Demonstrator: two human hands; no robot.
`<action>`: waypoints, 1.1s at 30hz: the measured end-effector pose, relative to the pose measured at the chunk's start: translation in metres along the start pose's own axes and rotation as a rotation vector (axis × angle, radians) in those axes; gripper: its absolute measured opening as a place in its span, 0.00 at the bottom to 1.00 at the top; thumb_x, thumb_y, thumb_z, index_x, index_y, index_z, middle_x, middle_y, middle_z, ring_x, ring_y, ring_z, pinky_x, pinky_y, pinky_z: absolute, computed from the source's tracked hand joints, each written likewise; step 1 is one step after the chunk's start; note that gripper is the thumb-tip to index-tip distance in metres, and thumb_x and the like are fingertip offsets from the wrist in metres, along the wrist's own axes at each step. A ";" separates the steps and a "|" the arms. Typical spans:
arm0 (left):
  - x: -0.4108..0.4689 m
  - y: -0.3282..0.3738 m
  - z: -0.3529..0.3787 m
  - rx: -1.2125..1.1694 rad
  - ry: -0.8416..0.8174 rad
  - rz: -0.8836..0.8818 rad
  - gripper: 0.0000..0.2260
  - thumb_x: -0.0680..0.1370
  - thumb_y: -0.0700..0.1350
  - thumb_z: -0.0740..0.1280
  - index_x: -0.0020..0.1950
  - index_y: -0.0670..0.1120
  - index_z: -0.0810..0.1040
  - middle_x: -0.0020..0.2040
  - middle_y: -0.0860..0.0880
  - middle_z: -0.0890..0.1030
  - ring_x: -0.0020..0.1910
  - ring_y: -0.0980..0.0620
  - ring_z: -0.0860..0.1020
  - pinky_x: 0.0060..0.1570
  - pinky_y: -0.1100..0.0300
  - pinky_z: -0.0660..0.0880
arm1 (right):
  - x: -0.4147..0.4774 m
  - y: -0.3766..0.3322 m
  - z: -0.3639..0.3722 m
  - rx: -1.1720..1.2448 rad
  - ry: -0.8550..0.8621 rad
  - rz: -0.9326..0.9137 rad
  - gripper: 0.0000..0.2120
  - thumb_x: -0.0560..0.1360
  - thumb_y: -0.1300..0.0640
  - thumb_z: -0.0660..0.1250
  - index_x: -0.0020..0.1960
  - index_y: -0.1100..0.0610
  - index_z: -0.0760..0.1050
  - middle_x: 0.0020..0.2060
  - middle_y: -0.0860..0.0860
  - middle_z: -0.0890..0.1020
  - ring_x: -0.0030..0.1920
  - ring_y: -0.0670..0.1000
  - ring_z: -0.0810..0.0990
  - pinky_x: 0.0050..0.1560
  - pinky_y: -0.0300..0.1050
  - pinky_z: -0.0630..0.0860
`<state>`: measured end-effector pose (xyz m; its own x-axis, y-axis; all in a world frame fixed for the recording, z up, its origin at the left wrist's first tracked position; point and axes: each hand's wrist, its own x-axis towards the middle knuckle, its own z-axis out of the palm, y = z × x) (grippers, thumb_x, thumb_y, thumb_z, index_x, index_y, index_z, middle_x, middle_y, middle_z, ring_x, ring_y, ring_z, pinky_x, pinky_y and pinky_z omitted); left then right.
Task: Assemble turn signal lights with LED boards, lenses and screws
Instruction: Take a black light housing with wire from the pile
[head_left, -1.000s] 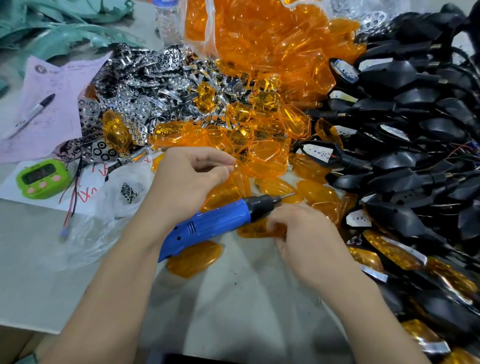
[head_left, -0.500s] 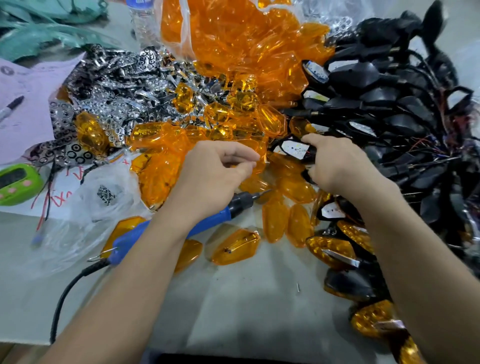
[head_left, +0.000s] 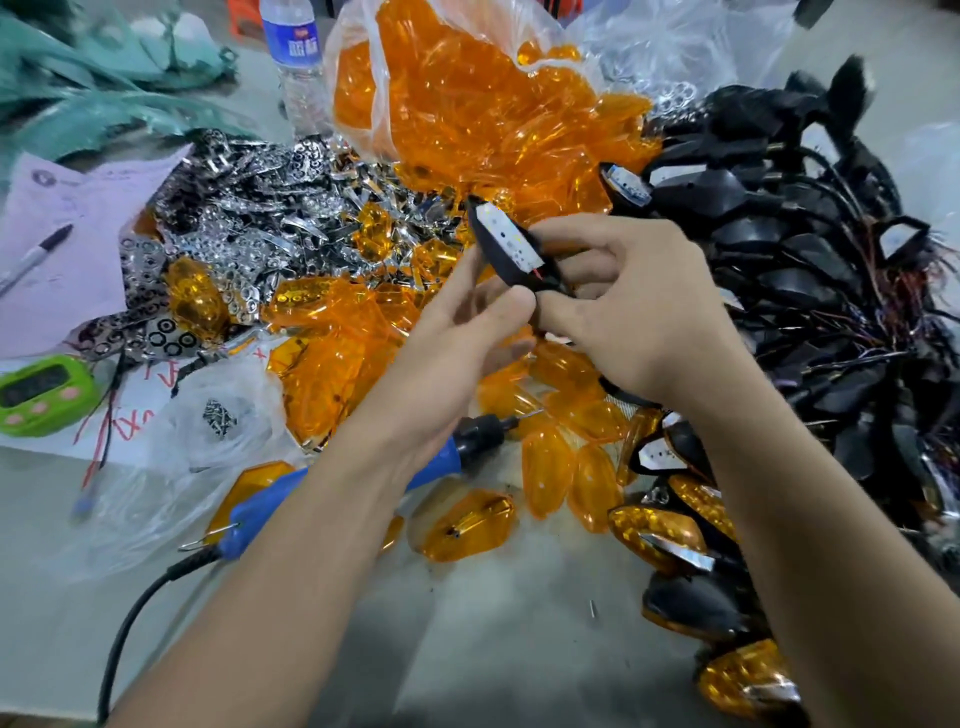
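Barely a handful done, finished lights (head_left: 660, 530) piled lower right. Gripping black housing (head_left: 498, 262), LED board (head_left: 506, 234) in, with left hand (head_left: 457, 343) and right hand (head_left: 639, 312) over loose lenses (head_left: 332, 353) (none fitted yet); screws (head_left: 221, 418) pending.

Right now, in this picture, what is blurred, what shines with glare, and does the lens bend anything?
In the head view the left hand, the right hand and the black housing they hold look fairly sharp; the green cloth in the far corner smears; the chrome pieces and the bag of orange lenses glare; the wide lens stretches both forearms.
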<state>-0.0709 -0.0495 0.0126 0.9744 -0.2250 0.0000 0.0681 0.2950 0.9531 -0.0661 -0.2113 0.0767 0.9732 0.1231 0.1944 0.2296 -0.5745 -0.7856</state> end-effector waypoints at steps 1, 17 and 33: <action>0.000 0.005 0.001 -0.147 -0.006 0.016 0.25 0.80 0.46 0.67 0.77 0.53 0.71 0.67 0.47 0.82 0.64 0.50 0.82 0.57 0.54 0.81 | -0.005 -0.010 0.007 0.026 0.015 -0.009 0.19 0.72 0.54 0.76 0.61 0.41 0.82 0.38 0.38 0.86 0.36 0.37 0.84 0.39 0.35 0.80; -0.030 -0.004 -0.039 -0.562 -0.233 -0.072 0.22 0.84 0.45 0.60 0.78 0.46 0.72 0.67 0.38 0.79 0.64 0.42 0.81 0.56 0.49 0.82 | -0.083 -0.017 0.069 0.051 0.304 0.123 0.05 0.75 0.46 0.73 0.47 0.44 0.78 0.38 0.38 0.85 0.40 0.42 0.85 0.41 0.44 0.82; -0.042 -0.005 -0.026 -0.457 -0.144 -0.179 0.21 0.79 0.45 0.67 0.71 0.42 0.74 0.51 0.43 0.85 0.44 0.47 0.85 0.41 0.55 0.83 | -0.041 -0.002 0.053 0.222 0.177 0.122 0.28 0.70 0.62 0.77 0.66 0.42 0.81 0.49 0.38 0.84 0.42 0.43 0.80 0.35 0.44 0.83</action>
<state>-0.1070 -0.0175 0.0000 0.9015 -0.4255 -0.0787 0.3494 0.6085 0.7125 -0.1055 -0.1726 0.0391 0.9805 -0.0906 0.1746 0.1275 -0.3832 -0.9148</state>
